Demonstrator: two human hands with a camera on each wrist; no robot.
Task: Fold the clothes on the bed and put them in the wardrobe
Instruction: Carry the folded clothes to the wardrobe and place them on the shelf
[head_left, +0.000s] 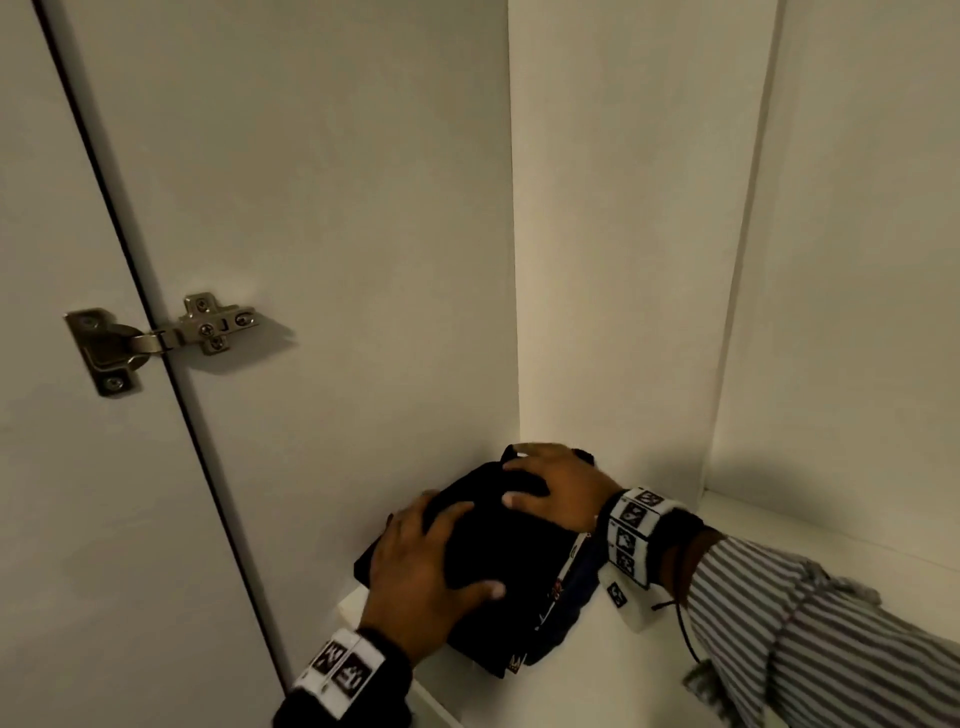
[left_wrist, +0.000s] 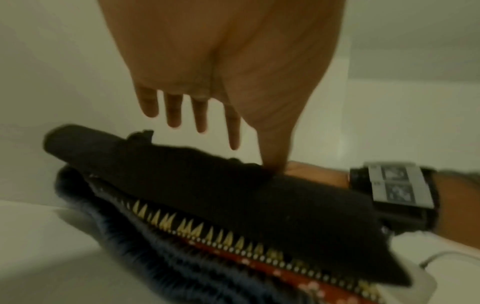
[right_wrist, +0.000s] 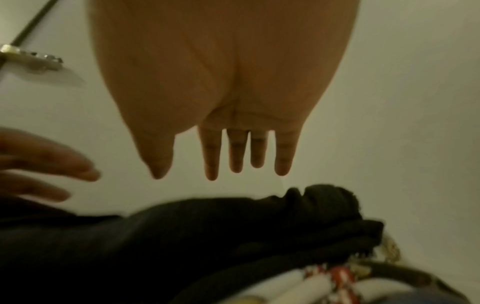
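A stack of folded clothes sits in the left back corner of the white wardrobe shelf (head_left: 649, 670). A black garment (head_left: 509, 551) lies on top, and patterned red, white and dark blue pieces (head_left: 566, 587) show beneath it. My left hand (head_left: 431, 551) rests flat on the near left part of the black garment, fingers spread. My right hand (head_left: 545, 488) lies across its far end. In the left wrist view the left hand (left_wrist: 207, 82) has straight fingers and the thumb touches the black garment (left_wrist: 207, 185). In the right wrist view the right hand's fingers (right_wrist: 257, 150) are straight above the black garment (right_wrist: 182, 236).
The wardrobe's left side panel (head_left: 337, 260) stands right beside the stack, and the back panel (head_left: 623, 260) is just behind it. The open door (head_left: 78, 467) hangs at the left on a metal hinge (head_left: 166, 338). Bare shelf extends to the right of the stack.
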